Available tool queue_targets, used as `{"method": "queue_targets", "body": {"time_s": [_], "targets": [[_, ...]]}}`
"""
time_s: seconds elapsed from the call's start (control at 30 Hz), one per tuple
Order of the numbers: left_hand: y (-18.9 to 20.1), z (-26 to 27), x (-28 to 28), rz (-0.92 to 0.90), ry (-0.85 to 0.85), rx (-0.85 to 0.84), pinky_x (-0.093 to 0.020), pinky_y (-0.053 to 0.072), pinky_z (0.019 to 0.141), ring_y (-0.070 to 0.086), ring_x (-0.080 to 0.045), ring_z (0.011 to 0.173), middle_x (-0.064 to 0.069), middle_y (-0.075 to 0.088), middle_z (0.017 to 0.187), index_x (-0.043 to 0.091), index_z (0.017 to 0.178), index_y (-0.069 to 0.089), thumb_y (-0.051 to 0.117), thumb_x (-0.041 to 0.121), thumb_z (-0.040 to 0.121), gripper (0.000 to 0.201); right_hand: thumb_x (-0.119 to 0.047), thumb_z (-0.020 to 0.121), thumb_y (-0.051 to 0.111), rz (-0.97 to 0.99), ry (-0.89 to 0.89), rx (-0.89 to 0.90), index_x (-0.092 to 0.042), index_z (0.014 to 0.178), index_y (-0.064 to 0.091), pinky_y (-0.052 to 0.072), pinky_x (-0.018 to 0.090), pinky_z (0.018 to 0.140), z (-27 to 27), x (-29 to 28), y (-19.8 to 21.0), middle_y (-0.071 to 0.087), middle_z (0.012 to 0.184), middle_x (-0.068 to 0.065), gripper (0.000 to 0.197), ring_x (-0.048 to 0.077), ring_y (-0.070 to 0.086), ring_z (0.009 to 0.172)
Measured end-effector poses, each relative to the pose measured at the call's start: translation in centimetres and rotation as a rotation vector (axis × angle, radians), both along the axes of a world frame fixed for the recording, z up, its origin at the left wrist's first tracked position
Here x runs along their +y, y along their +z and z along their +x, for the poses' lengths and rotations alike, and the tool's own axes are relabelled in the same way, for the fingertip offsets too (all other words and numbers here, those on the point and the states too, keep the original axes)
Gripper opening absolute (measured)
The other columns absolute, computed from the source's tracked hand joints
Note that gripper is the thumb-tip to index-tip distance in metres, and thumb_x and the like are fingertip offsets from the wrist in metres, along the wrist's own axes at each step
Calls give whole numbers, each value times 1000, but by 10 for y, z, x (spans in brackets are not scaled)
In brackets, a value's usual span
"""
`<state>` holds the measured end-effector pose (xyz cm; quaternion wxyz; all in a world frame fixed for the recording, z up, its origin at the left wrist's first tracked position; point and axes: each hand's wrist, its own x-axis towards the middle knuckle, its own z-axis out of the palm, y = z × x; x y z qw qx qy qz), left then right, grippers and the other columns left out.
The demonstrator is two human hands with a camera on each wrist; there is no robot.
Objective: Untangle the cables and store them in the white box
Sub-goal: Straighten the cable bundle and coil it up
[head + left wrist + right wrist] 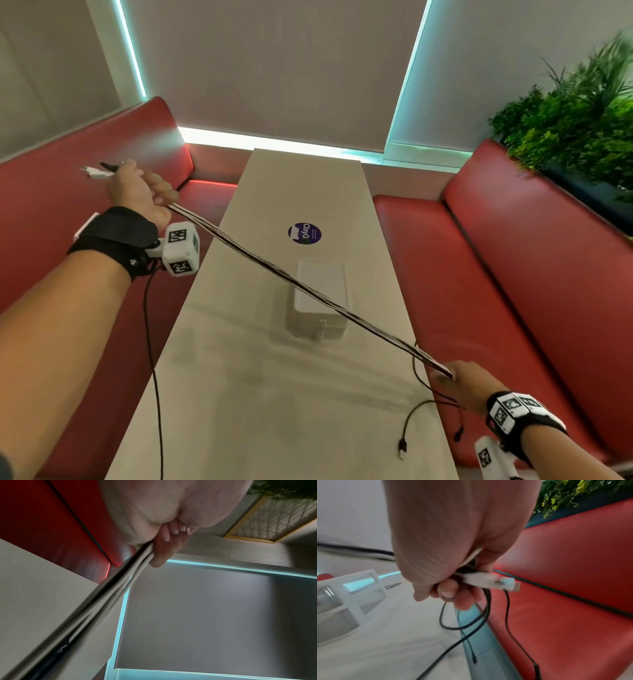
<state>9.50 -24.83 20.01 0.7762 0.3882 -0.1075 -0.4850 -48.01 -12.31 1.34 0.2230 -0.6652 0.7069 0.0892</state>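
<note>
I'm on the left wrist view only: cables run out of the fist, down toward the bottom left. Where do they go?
Observer: The cables stretch taut to the right hand, which grips their other end.
Operator: Where's the white box?
Observer: The white box sits on the table under the stretched cables, and its lid looks closed.
Operator: Any loose ends?
Observer: A black plug trails onto the table near the right hand.

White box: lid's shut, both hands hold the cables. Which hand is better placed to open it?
Right, probably. The right hand grips the cables low by the table's near edge, close to the white box and its front latch. The left hand is raised out over the bench, farther off.
</note>
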Motion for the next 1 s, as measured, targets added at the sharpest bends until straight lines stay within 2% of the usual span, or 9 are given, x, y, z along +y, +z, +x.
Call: {"method": "queue_targets", "body": {"time_s": [0.2,0.27,0.4,0.53,0.6,0.63,0.77,0.87,1.0], "targets": [[7,-10,-6,-10,-3,10,-23,13,41,13,-11,42,7,18,50,24,58,27,32,27,101,43,-56,93,51,-107,-73,3,-28,67,55,40,29,53,-17,9,1,62,63,-4,38,12,51,53],[5,-10,-7,7,0,13,-23,13,39,13,-11,42,8,18,51,24,58,28,34,27,100,43,-57,90,50,-160,-69,76,-28,69,56,49,34,59,-20,11,1,64,67,-4,37,15,61,61],[-8,-26,0,39,-50,-49,-23,14,36,14,-10,42,8,20,53,26,61,31,36,34,102,43,-71,87,48,5,-29,193,-30,79,58,53,32,72,-17,17,-10,67,85,-6,43,17,67,81],[-30,-74,20,33,-234,-188,-21,11,36,15,-7,39,9,22,50,24,67,37,38,34,104,39,-97,49,58,225,90,206,-26,112,53,48,32,82,5,11,-14,63,114,-4,95,18,60,100],[-45,-101,30,21,-381,-221,-21,12,37,16,-6,39,10,24,51,23,72,42,39,34,105,35,-101,48,53,226,115,169,-22,138,47,46,35,98,29,-1,-4,54,135,0,120,20,56,119],[-52,-112,36,15,-448,-225,-21,13,37,17,-5,39,10,25,51,22,74,44,40,34,105,33,-99,54,52,183,128,124,-22,146,42,44,35,104,46,-7,8,50,143,1,121,20,53,126],[-61,-149,59,1,-647,-233,-25,15,44,18,-8,44,6,23,57,19,78,45,40,27,106,29,-90,69,51,-97,244,-316,-22,143,49,47,32,106,133,-35,68,57,139,-4,100,10,57,122],[-58,-170,73,-43,-749,-193,-25,26,45,24,-11,48,3,25,59,17,76,44,41,27,106,32,-76,78,62,-204,342,-629,-26,137,51,48,29,102,210,-44,111,61,134,-8,78,5,58,117],[-46,-169,76,-91,-732,-93,-30,33,57,31,-15,54,-1,30,64,14,74,45,40,27,106,35,-51,92,64,-101,389,-781,-17,110,59,53,35,91,261,-53,134,70,97,-5,39,11,66,90]]}}
